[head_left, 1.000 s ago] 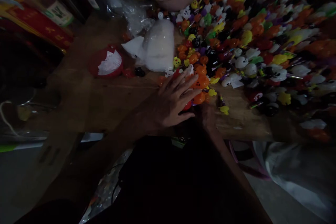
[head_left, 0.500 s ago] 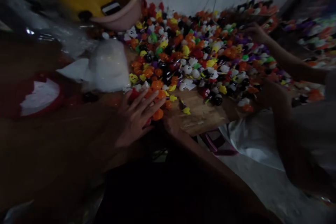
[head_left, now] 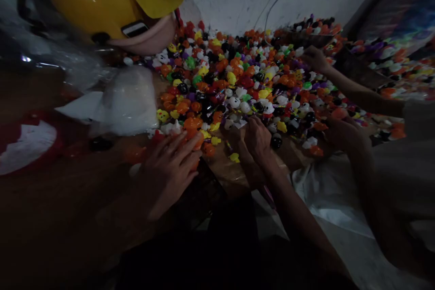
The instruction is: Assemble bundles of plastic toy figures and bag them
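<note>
Left hand at bench near edge: fingers extended, not clenched, laid over orange toys. Right hand just in from same edge, fingers curled at a white toy; can't tell if it's gripped. Small yellow toy lies between hands. Main obstruction: toy heap, running back to far edge by wall. Left of it: wrapped white bundle, then red bowl with white paper. Pink basin and yellow container block far-left. Right side: co-worker's hands in the heap.
</note>
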### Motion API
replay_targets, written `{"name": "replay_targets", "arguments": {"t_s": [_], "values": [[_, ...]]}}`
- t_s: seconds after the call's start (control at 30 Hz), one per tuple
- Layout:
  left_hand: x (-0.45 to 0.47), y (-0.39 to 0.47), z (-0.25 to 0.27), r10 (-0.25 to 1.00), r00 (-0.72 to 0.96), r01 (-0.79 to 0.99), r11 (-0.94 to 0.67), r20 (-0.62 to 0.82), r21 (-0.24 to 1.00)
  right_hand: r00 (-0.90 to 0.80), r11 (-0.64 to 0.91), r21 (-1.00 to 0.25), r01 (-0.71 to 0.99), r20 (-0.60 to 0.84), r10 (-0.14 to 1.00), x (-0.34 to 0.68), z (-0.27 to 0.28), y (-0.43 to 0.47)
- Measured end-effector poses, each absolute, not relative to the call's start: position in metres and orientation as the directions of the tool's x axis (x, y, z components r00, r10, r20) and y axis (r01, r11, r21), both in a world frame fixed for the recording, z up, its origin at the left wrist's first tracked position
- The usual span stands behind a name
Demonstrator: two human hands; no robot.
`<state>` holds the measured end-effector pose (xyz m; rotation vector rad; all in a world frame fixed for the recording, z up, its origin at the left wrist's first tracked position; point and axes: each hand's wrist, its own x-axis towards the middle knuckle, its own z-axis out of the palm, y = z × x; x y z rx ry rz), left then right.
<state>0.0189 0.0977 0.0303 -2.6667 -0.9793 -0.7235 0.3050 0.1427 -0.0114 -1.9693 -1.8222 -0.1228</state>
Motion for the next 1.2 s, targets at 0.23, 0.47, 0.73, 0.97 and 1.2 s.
{"name": "replay_targets", "arguments": {"t_s": [0.23, 0.47, 0.73, 0.97, 1.2], "values": [[0.018, 0.105, 0.027, 0.543, 0.713, 0.619, -0.785, 0.444, -0.034, 0.109, -0.097, -0.06, 0.994, 0.258, 0.96, 0.309, -0.026, 0.197], [0.008, 0.105, 0.041, 0.628, 0.699, 0.642, -0.762, 0.343, 0.085, 0.065, 0.023, -0.227, 0.974, 0.371, 0.926, 0.308, -0.004, 0.185], [0.003, 0.097, 0.039, 0.588, 0.635, 0.624, -0.773, 0.501, 0.115, 0.335, 0.252, -0.788, 0.561, 0.495, 0.802, 0.262, -0.003, 0.061], [0.001, 0.101, 0.043, 0.665, 0.662, 0.672, -0.731, 0.346, 0.118, 0.068, 0.274, -0.687, 0.673, 0.426, 0.902, 0.252, -0.063, 0.028], [-0.003, 0.098, 0.048, 0.719, 0.651, 0.704, -0.692, 0.244, 0.163, -0.091, 0.208, -0.31, 0.928, 0.352, 0.932, 0.256, -0.059, 0.03]]}}
